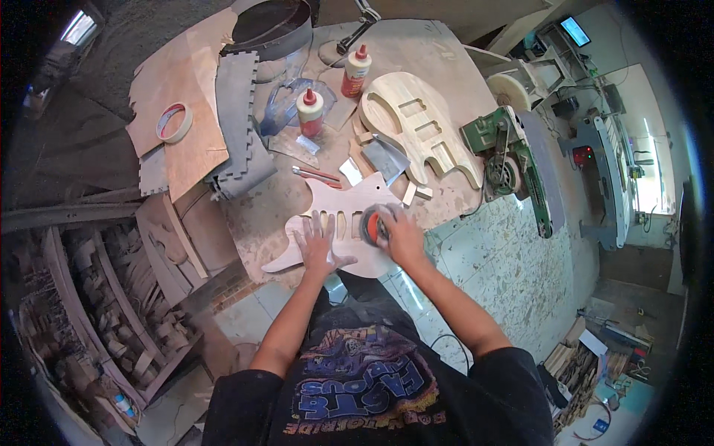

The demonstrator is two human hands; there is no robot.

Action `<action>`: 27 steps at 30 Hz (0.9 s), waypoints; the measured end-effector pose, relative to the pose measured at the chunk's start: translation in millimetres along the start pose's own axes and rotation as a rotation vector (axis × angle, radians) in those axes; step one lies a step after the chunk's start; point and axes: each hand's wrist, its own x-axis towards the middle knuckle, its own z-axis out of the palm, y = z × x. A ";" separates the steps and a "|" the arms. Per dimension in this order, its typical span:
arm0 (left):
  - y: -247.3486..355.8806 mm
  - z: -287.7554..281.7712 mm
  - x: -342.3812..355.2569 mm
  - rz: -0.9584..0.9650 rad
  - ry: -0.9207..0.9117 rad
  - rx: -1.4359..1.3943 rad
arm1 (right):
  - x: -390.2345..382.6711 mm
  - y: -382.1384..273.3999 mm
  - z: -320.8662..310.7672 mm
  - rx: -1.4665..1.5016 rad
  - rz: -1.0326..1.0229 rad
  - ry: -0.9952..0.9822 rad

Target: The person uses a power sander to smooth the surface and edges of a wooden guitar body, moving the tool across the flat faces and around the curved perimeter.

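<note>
Pale pinkish wood, cut as a guitar body (343,202), lies at the dusty workbench's (439,56) near edge; the person's left hand (318,247) rests flat on it, fingers spread, gripping nothing, while the right hand (402,232) curls its fingers around a round black-and-orange tool (371,227) on its right side.

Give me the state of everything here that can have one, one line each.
Left hand, spread on the near guitar body.
Right hand, closed around the round tool.
Round tool, on the near guitar body; running unclear.
Near guitar body, lying down, cavities cut.
Far guitar body, lying down, cavities cut.
Front bottle, upright, capped.
Back bottle, upright, capped.
Tape roll, lying flat.
Screen, lit.
Green machine, running unclear.
</note>
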 end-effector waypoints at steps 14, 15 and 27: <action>0.3 -1.7 -0.3 -0.013 -0.023 -0.037 | 9.0 3.2 5.0 -0.015 -0.007 -0.037; 0.4 -1.1 -0.1 -0.011 -0.016 -0.042 | 8.7 3.8 3.8 -0.001 -0.001 -0.038; 0.9 -2.8 -0.2 -0.016 0.004 -0.044 | 27.1 14.7 9.1 -0.014 -0.029 -0.002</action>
